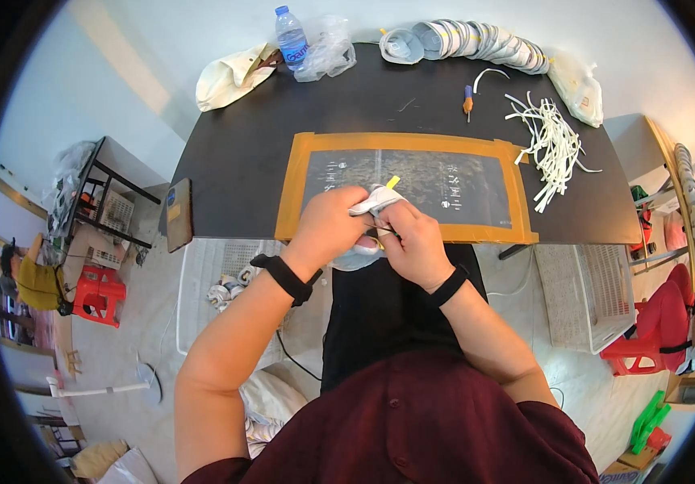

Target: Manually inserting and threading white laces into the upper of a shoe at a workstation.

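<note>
My left hand (333, 216) and my right hand (413, 239) meet over the near edge of the table. Between them is a white cloth piece (377, 199) with a small yellow tab (393, 182) sticking up from it. The left fingers are closed round the cloth's left side, while the right fingers pinch it from the other side. A thin dark line shows by the right fingers; what it is I cannot tell. Below the hands hangs a clear, pale, curved part (357, 260), partly hidden. Beneath them lies a dark sheet framed with tan tape (289, 189).
White strips (553, 149) lie heaped at right, near an orange-handled tool (467, 103). Along the back stand a row of nested striped pieces (484, 40), a water bottle (291, 40) and bags. A phone-like slab (179, 214) rests at the left edge. Plastic crates (585, 298) flank my legs.
</note>
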The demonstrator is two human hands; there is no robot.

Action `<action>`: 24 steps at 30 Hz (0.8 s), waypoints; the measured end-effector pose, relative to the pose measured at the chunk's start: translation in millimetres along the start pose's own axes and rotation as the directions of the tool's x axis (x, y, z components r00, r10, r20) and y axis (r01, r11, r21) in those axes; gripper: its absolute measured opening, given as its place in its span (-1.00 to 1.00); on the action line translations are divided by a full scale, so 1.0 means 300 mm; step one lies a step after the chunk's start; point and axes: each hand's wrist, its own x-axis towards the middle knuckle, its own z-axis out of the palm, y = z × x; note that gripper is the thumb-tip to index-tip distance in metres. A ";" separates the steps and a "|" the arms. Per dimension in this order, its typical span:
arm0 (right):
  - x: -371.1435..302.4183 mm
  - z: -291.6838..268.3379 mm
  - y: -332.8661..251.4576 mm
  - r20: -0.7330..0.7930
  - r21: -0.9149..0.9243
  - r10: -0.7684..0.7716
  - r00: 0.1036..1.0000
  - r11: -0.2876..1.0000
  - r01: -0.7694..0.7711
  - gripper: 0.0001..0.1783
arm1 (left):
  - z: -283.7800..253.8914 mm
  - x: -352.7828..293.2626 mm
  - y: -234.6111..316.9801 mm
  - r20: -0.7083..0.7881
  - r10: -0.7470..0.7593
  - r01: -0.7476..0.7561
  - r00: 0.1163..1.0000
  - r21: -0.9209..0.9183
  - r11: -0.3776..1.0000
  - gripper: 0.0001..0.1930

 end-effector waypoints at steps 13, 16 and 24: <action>0.026 -0.052 -0.043 0.067 0.419 0.472 0.879 0.786 -0.454 -0.42 | 0.057 -0.052 -0.078 0.061 -0.123 0.105 0.990 -0.915 0.389 -0.65; 0.035 -0.069 -0.048 0.091 0.405 0.527 0.845 0.755 -0.515 -0.46 | 0.050 -0.061 -0.033 0.036 -0.116 0.086 0.993 -0.886 0.457 -0.64; 0.029 -0.055 -0.062 0.004 0.242 0.342 0.940 0.912 -0.332 -0.62 | 0.030 -0.044 -0.068 -0.060 -0.175 0.067 0.983 -0.766 0.640 -0.68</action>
